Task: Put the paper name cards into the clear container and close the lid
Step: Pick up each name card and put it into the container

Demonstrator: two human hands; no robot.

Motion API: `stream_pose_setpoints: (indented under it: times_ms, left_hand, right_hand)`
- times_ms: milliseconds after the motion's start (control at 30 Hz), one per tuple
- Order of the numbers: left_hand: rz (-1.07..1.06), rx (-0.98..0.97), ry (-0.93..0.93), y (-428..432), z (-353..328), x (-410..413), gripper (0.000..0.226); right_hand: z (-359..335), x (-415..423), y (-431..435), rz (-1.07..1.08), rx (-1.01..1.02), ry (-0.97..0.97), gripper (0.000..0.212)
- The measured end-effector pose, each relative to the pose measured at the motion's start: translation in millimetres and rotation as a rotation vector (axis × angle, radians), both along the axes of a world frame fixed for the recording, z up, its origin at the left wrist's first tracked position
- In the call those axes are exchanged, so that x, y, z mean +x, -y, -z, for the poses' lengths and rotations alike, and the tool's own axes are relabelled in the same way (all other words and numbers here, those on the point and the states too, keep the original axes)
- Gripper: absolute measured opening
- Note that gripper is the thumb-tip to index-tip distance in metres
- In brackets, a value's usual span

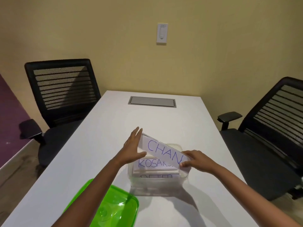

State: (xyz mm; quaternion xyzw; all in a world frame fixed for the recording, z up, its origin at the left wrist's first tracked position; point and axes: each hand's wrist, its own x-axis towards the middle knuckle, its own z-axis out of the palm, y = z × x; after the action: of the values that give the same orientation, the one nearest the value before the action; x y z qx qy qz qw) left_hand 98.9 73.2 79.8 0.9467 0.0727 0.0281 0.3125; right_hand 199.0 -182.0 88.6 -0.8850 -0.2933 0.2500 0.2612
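A clear container stands on the white table in front of me. Inside it lie name cards, one reading "KOSAR.." and another below it, partly hidden. A white name card reading "CHAN" is held tilted over the container's top. My right hand pinches its lower right end. My left hand rests flat against its upper left end, fingers straight and thumb under the card. The green lid lies on the table at the near left, partly under my left forearm.
Two black mesh office chairs stand at the table, one at the left and one at the right. A grey cable hatch is set into the table's far end. A wall switch is on the beige wall.
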Motion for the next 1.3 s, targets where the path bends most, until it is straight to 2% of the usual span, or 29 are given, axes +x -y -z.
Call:
stream_pose_setpoints:
  times_ms: [200,300,467,600,833,1033,1300]
  left_hand:
    - [-0.004,0.031,-0.038,0.9,9.0,5.2,0.078]
    - [0.044,0.143,-0.159,0.9,16.7,6.7,0.071]
    - [0.155,0.399,-0.470,3.0,38.2,11.8,0.072]
    - [0.190,0.524,-0.573,6.0,57.8,16.1,0.070]
    - [0.221,0.634,-0.598,9.5,76.7,21.6,0.042]
    - [0.194,0.684,-0.529,11.1,89.6,21.3,0.037]
    - [0.106,0.556,-0.468,11.7,95.6,20.4,0.036]
  right_hand:
    - [4.3,10.2,-3.8,-0.083,-0.148,0.122,0.051]
    - [9.8,13.4,-9.5,-0.124,-0.187,0.147,0.050]
    - [26.0,15.7,-20.5,-0.164,-0.228,0.128,0.050]
    - [41.6,15.2,-28.5,-0.187,-0.258,0.099,0.051]
    - [64.5,17.2,-41.4,-0.258,-0.395,0.103,0.055]
    - [78.0,21.3,-46.9,-0.277,-0.449,0.106,0.055]
    - [89.2,21.9,-54.2,-0.324,-0.544,0.154,0.052]
